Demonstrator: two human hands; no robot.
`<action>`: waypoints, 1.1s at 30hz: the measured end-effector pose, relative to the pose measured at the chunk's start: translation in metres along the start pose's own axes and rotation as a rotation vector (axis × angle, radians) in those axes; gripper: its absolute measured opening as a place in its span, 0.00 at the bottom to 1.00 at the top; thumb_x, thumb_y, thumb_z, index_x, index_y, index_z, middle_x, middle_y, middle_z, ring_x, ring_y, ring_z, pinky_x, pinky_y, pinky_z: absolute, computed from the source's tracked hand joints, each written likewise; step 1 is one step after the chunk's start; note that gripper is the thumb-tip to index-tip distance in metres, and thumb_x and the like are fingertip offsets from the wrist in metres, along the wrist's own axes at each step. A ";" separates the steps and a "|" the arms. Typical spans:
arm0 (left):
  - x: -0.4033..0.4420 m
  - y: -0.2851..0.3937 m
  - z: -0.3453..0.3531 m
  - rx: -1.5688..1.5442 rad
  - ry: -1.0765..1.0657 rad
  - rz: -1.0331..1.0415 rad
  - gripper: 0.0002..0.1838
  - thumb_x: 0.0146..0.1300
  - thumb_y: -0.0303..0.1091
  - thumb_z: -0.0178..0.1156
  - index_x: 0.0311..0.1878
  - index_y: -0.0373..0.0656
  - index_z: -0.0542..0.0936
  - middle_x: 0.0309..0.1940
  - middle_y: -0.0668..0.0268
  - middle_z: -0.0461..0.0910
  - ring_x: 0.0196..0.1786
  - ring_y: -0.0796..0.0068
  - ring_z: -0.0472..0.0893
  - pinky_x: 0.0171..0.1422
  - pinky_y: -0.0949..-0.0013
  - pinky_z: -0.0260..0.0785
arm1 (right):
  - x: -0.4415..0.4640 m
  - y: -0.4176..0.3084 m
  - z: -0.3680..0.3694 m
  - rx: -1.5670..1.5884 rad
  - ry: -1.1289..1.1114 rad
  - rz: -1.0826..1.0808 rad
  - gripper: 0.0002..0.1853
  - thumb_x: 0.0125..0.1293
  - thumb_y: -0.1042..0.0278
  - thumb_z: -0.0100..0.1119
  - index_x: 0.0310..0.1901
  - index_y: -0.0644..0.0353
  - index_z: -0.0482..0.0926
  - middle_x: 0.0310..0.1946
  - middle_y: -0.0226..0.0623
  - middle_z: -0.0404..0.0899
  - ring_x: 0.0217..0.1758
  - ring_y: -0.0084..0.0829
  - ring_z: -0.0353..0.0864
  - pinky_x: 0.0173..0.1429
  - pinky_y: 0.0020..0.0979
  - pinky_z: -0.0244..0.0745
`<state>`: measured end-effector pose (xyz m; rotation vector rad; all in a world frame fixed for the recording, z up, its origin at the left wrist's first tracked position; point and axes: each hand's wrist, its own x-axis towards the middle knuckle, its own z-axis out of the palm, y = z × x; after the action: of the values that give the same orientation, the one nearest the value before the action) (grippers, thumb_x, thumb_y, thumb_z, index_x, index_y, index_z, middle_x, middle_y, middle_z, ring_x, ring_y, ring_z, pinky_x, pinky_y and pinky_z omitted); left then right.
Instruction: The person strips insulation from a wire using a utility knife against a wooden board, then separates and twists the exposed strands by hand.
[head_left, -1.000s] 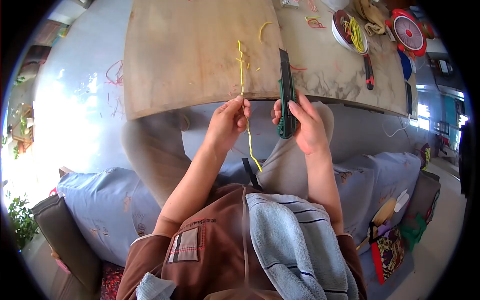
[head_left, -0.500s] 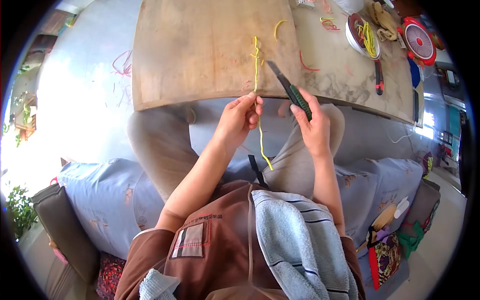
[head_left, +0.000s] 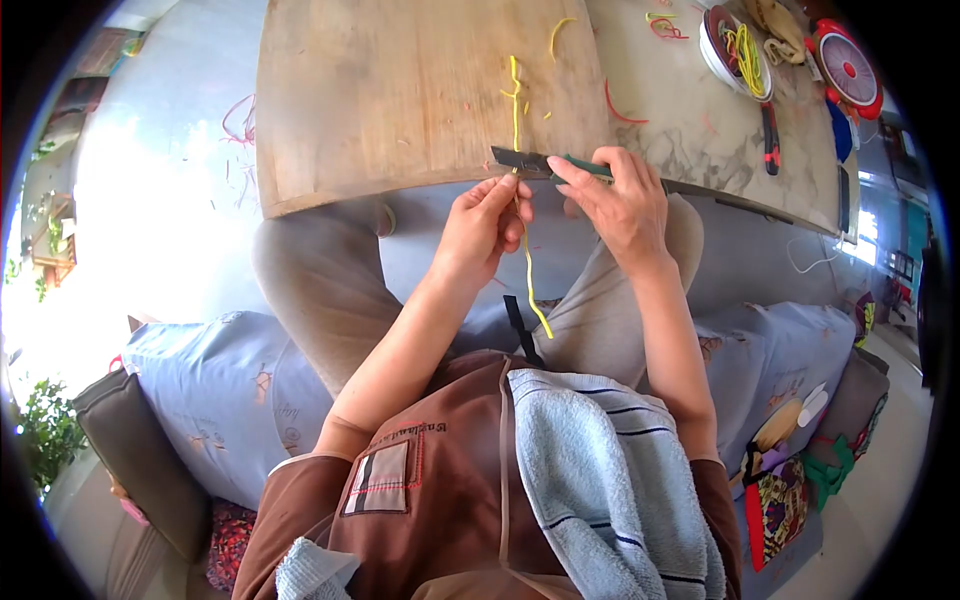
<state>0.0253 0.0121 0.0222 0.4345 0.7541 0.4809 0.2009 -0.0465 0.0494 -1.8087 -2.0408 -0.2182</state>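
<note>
A thin yellow wire [head_left: 529, 270] is pinched in my left hand [head_left: 485, 220] at the near edge of the wooden board [head_left: 400, 90]. One part of it lies on the board; the rest hangs down over my lap. My right hand [head_left: 625, 205] is closed on a green and black utility knife [head_left: 582, 166]. The knife's dark blade points left and crosses the wire just above my left fingertips. Small yellow bits lie beside the wire on the board.
On the table [head_left: 660, 120] to the right are a white bowl [head_left: 712, 65] with yellow wire, a red and black handle [head_left: 770, 140] and red scraps. A red round object [head_left: 848, 68] stands beyond. A light blue towel [head_left: 590, 460] covers my front.
My right hand has turned the knife from upright to nearly level and brought its blade left, onto the wire. My left hand still pinches the wire.
</note>
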 end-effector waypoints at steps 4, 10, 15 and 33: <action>-0.005 0.006 0.012 0.009 0.077 -0.024 0.12 0.69 0.39 0.46 0.34 0.42 0.72 0.22 0.68 0.73 0.17 0.85 0.64 0.19 0.81 0.54 | 0.001 0.000 0.008 -0.070 0.033 -0.030 0.21 0.49 0.69 0.60 0.46 0.35 0.78 0.34 0.28 0.67 0.35 0.29 0.71 0.38 0.31 0.66; 0.001 0.005 0.007 0.075 0.074 -0.038 0.15 0.69 0.41 0.45 0.30 0.42 0.70 0.18 0.67 0.72 0.14 0.83 0.65 0.16 0.79 0.56 | -0.001 -0.012 0.017 -0.019 0.099 0.038 0.18 0.47 0.67 0.61 0.43 0.36 0.80 0.33 0.25 0.69 0.37 0.28 0.70 0.39 0.30 0.64; 0.003 0.004 0.006 0.078 0.089 -0.048 0.15 0.69 0.42 0.44 0.29 0.43 0.70 0.17 0.67 0.72 0.12 0.83 0.64 0.15 0.78 0.56 | -0.002 -0.013 0.028 -0.069 0.163 0.055 0.18 0.45 0.67 0.61 0.42 0.37 0.80 0.33 0.24 0.69 0.38 0.28 0.70 0.41 0.31 0.63; 0.000 0.010 0.012 -0.018 0.128 -0.111 0.12 0.69 0.40 0.45 0.33 0.45 0.70 0.19 0.73 0.68 0.14 0.89 0.57 0.15 0.84 0.49 | -0.008 -0.011 0.034 -0.034 0.218 0.091 0.16 0.46 0.67 0.57 0.39 0.37 0.80 0.33 0.23 0.70 0.38 0.29 0.69 0.39 0.31 0.63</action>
<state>0.0316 0.0176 0.0351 0.3450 0.8917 0.4143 0.1842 -0.0429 0.0174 -1.8065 -1.8113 -0.4076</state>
